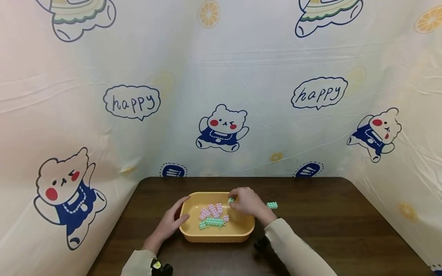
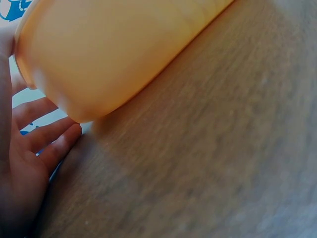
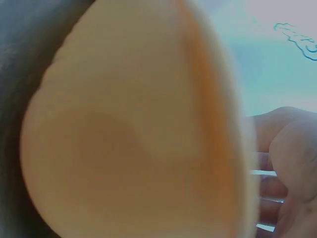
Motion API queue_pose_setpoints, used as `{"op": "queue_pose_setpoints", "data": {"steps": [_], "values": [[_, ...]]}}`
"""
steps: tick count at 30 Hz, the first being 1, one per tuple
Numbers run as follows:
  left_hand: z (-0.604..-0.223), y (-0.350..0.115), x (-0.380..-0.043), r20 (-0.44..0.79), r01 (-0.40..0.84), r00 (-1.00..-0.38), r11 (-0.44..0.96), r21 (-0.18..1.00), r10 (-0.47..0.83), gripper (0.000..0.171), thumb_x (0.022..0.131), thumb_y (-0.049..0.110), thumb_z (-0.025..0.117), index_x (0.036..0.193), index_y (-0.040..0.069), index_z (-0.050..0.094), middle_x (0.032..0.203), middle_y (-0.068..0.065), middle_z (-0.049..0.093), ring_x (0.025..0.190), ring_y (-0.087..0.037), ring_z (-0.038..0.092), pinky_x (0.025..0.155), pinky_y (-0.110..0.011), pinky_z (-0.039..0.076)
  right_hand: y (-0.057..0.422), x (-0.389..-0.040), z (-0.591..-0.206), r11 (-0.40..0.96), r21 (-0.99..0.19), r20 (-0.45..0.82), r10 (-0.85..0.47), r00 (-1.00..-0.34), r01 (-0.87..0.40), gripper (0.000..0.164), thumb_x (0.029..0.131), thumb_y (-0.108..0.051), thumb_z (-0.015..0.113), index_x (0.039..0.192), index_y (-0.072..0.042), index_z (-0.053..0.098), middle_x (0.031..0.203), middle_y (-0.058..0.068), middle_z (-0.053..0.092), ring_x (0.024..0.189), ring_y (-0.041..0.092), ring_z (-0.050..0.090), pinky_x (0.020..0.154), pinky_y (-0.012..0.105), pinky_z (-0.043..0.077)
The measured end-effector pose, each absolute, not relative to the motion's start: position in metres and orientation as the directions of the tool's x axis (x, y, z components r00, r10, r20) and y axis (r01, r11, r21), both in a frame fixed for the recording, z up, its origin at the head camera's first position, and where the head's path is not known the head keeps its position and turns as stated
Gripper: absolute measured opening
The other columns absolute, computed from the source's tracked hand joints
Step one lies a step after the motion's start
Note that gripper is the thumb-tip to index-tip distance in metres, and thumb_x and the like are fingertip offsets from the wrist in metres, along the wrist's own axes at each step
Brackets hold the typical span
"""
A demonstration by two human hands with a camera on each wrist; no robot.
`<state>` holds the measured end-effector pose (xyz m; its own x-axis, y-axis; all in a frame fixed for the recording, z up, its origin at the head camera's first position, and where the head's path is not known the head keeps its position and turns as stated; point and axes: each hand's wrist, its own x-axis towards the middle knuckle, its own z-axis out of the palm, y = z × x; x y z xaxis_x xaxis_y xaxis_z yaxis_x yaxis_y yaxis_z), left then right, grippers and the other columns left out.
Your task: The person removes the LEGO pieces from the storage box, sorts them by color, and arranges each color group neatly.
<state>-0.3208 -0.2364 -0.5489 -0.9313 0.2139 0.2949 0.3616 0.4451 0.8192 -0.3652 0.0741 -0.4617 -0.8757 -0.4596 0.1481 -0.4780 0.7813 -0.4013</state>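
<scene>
A yellow plastic basin [image 1: 217, 232] stands on the table with pink building blocks [image 1: 215, 210] and green building blocks [image 1: 213, 222] lying inside it. My left hand [image 1: 168, 222] rests against the basin's left end, thumb at the rim, and its fairly straight fingers [image 2: 62, 144] reach along the outer wall in the left wrist view. Over the basin's far right corner, my right hand [image 1: 246, 201] pinches a green building block [image 1: 231, 199] between thumb and fingers. In the right wrist view the basin's wall [image 3: 124, 148] hides the fingertips and that block.
Another green building block [image 1: 272, 205] lies on the dark wooden table [image 1: 317, 230], right of the basin and beyond the right wrist. A pale cloth [image 1: 269, 134] printed with bears hangs behind the table and along both sides.
</scene>
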Motion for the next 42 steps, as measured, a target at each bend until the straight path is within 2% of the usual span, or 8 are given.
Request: {"op": "queue_pose_setpoints", "data": {"steps": [5, 10, 15, 23, 28, 30, 36, 42], "values": [[-0.549, -0.236, -0.321, 0.291, 0.359, -0.932, 0.453, 0.816, 0.214, 0.061, 0.094, 0.027, 0.062, 0.149, 0.022, 0.037, 0.152, -0.008, 0.041, 0.13, -0.031, 0.05, 0.103, -0.048, 0.045, 0.087, -0.365, -0.449, 0.783, -0.404, 0.221, -0.418, -0.881, -0.472, 0.022, 0.082, -0.023, 0.071, 0.102, -0.013, 0.074, 0.093, -0.002, 0.069, 0.08, 0.014, 0.061, 0.067, 0.029, 0.05], [-0.548, -0.237, -0.321, 0.307, 0.376, -0.925, 0.443, 0.814, 0.222, 0.061, 0.094, 0.026, 0.062, 0.149, 0.019, 0.037, 0.152, -0.01, 0.042, 0.129, -0.032, 0.051, 0.102, -0.047, 0.046, 0.104, -0.368, -0.437, 0.807, -0.417, 0.237, -0.347, -0.907, -0.418, 0.02, 0.082, -0.024, 0.073, 0.1, -0.015, 0.073, 0.09, -0.003, 0.069, 0.078, 0.011, 0.06, 0.065, 0.029, 0.051], [-0.547, -0.236, -0.321, 0.273, 0.339, -0.94, 0.45, 0.826, 0.207, 0.061, 0.093, 0.029, 0.063, 0.148, 0.024, 0.038, 0.152, -0.006, 0.042, 0.13, -0.028, 0.051, 0.103, -0.041, 0.045, 0.124, -0.369, -0.431, 0.819, -0.44, 0.244, -0.285, -0.927, -0.367, 0.019, 0.083, -0.025, 0.074, 0.1, -0.016, 0.073, 0.087, -0.004, 0.068, 0.074, 0.01, 0.06, 0.063, 0.029, 0.051], [-0.546, -0.236, -0.319, 0.281, 0.349, -0.936, 0.437, 0.829, 0.213, 0.061, 0.093, 0.027, 0.063, 0.148, 0.021, 0.038, 0.152, -0.009, 0.041, 0.131, -0.031, 0.05, 0.103, -0.054, 0.042, 0.157, -0.374, -0.432, 0.832, -0.435, 0.276, -0.241, -0.93, -0.345, 0.019, 0.083, -0.025, 0.073, 0.098, -0.015, 0.072, 0.085, -0.003, 0.069, 0.07, 0.01, 0.059, 0.06, 0.03, 0.049], [-0.546, -0.237, -0.319, 0.273, 0.341, -0.938, 0.448, 0.826, 0.211, 0.061, 0.093, 0.027, 0.063, 0.149, 0.022, 0.038, 0.152, -0.007, 0.041, 0.131, -0.029, 0.05, 0.103, -0.036, 0.043, 0.177, -0.375, -0.435, 0.842, -0.449, 0.274, -0.191, -0.943, -0.301, 0.021, 0.083, -0.024, 0.074, 0.1, -0.011, 0.072, 0.087, 0.002, 0.07, 0.073, 0.014, 0.062, 0.062, 0.033, 0.051], [-0.546, -0.237, -0.319, 0.262, 0.329, -0.943, 0.452, 0.829, 0.205, 0.061, 0.093, 0.028, 0.063, 0.148, 0.024, 0.038, 0.152, -0.004, 0.042, 0.131, -0.026, 0.05, 0.103, -0.033, 0.042, 0.185, -0.375, -0.436, 0.846, -0.456, 0.263, -0.167, -0.95, -0.275, 0.022, 0.083, -0.024, 0.073, 0.101, -0.011, 0.072, 0.088, 0.003, 0.07, 0.074, 0.016, 0.062, 0.063, 0.034, 0.052], [-0.547, -0.237, -0.319, 0.262, 0.329, -0.943, 0.448, 0.831, 0.205, 0.061, 0.093, 0.029, 0.064, 0.148, 0.026, 0.038, 0.152, -0.006, 0.042, 0.129, -0.027, 0.052, 0.102, -0.045, 0.046, 0.207, -0.377, -0.448, 0.868, -0.441, 0.232, -0.135, -0.963, -0.228, 0.024, 0.084, -0.024, 0.072, 0.104, -0.01, 0.071, 0.087, 0.004, 0.068, 0.07, 0.016, 0.059, 0.059, 0.034, 0.048], [-0.548, -0.236, -0.319, 0.266, 0.331, -0.942, 0.447, 0.831, 0.203, 0.061, 0.093, 0.029, 0.064, 0.148, 0.026, 0.038, 0.152, -0.005, 0.042, 0.13, -0.026, 0.051, 0.103, -0.035, 0.043, 0.225, -0.379, -0.463, 0.884, -0.415, 0.219, -0.134, -0.967, -0.216, 0.023, 0.083, -0.023, 0.072, 0.102, -0.01, 0.072, 0.083, 0.002, 0.067, 0.068, 0.016, 0.057, 0.059, 0.034, 0.046]]}}
